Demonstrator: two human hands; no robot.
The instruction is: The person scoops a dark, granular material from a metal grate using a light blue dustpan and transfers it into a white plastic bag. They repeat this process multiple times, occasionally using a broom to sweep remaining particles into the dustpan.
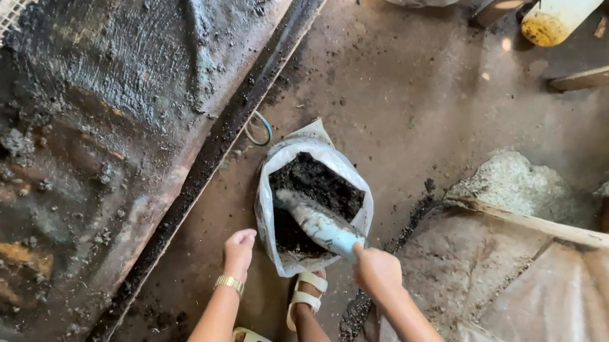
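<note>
The right hand (376, 272) has its fingers wrapped tight round the end of a pale blue scoop (319, 225). The scoop pokes away from those fingers, down into a white bag (266, 189) full of dark, wet dirt (318, 185). The left hand (238, 251) is at the near edge of the bag, fingers curled on the rim, though I cannot tell how hard they pinch it. The bag stands on the brown floor (411, 106), just past both hands and right in front of a foot in a white sandal (306, 296).

To do this well, I think the left fingers should hold the rim up and wide, so the bag stays open. The scoop should go in slow and low, so no dirt drops on the floor.
</note>
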